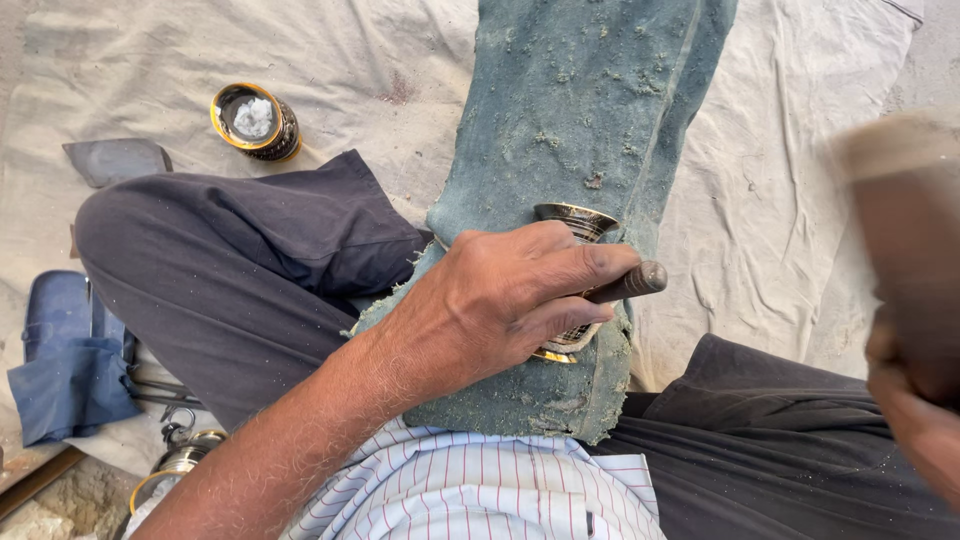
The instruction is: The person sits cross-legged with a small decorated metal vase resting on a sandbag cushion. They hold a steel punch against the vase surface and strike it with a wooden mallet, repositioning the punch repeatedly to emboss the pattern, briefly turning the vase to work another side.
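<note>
My left hand [505,295] grips a dark metal punch [632,282] and rests on a small gold-rimmed patterned cup [580,222] lying on its side. The cup sits on a worn green denim cloth [580,110] spread over my lap. My right hand [915,400], blurred at the right edge, is closed around a wooden mallet [905,230] raised above the lap. Most of the cup is hidden under my left hand.
A second gold-rimmed cup [255,120] with white material inside stands on the pale ground sheet [780,180] at the upper left. A grey flat piece [115,158] lies beside it. Blue cloth [70,370], metal tools [160,392] and another metal vessel [180,462] lie at the lower left.
</note>
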### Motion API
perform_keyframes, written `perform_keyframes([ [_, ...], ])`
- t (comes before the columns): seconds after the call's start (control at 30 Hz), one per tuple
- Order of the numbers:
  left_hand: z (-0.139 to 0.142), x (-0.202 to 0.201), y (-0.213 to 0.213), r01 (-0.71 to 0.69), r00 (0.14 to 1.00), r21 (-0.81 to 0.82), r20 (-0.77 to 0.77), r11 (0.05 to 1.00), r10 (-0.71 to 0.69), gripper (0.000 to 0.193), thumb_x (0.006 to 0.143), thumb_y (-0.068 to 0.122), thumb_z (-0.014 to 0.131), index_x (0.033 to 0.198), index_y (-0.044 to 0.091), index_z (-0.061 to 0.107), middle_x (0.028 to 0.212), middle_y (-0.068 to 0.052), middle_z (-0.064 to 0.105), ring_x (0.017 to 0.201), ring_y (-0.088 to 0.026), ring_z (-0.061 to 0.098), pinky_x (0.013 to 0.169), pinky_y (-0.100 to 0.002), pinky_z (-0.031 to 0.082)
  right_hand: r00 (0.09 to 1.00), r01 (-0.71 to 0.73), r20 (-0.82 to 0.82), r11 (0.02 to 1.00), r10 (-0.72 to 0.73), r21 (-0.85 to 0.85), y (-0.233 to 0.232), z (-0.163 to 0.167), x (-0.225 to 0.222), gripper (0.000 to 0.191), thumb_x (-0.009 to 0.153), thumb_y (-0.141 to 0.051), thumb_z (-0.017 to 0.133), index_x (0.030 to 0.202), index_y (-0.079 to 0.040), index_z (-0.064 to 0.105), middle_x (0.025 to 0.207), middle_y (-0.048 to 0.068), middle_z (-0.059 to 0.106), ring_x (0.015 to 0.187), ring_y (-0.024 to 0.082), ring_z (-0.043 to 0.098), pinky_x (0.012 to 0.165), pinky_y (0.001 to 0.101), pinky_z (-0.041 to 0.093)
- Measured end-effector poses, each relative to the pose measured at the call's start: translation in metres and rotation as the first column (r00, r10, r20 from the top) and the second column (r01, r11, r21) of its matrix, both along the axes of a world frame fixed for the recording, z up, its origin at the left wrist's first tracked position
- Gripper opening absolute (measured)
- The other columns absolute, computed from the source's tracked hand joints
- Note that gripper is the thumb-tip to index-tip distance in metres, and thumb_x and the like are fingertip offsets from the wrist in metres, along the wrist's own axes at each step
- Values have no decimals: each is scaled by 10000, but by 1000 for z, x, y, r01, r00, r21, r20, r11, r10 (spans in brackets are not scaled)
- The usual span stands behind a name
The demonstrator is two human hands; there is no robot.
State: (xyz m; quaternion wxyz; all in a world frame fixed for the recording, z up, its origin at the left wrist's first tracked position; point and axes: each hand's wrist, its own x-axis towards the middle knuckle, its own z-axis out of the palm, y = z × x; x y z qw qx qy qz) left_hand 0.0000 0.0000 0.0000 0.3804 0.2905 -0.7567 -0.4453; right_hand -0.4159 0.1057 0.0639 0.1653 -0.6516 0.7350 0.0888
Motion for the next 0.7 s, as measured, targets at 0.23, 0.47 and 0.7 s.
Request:
perform_keyframes([
  [0.23, -8, 1, -3, 12, 1000, 6, -24, 1000, -12, 441, 951, 211, 776, 1358, 133, 622, 916, -19, 634, 793, -161, 663, 710, -329, 576, 999, 8, 40, 1000, -7, -24, -3, -12, -1, 358, 1005, -71, 522, 1347, 8, 595, 1100, 132, 688, 983, 194, 724, 941, 329, 591],
  [0.47, -12, 1, 0, 19, 1000, -9, 3, 1000, -19, 449, 933, 206, 784, 1347, 128, 628, 888, -37, 611, 800, -183, 653, 719, -348, 568, 998, 15, 64, 999, -12, -33, -3, -12, 3, 352, 1036, -140, 483, 1339, 5, 589, 1067, 131, 677, 962, 179, 713, 919, 316, 583],
  [0.7, -17, -8, -4, 13, 1000, -5, 1, 1000, -13, 445, 951, 212, 782, 1358, 137, 618, 912, -20, 632, 798, -158, 659, 711, -322, 577, 994, 49, 105, 998, -44, -41, -5, -21, -11, 365, 1067, -210, 444, 1330, 1, 583, 1033, 130, 667, 942, 165, 702, 897, 304, 574],
])
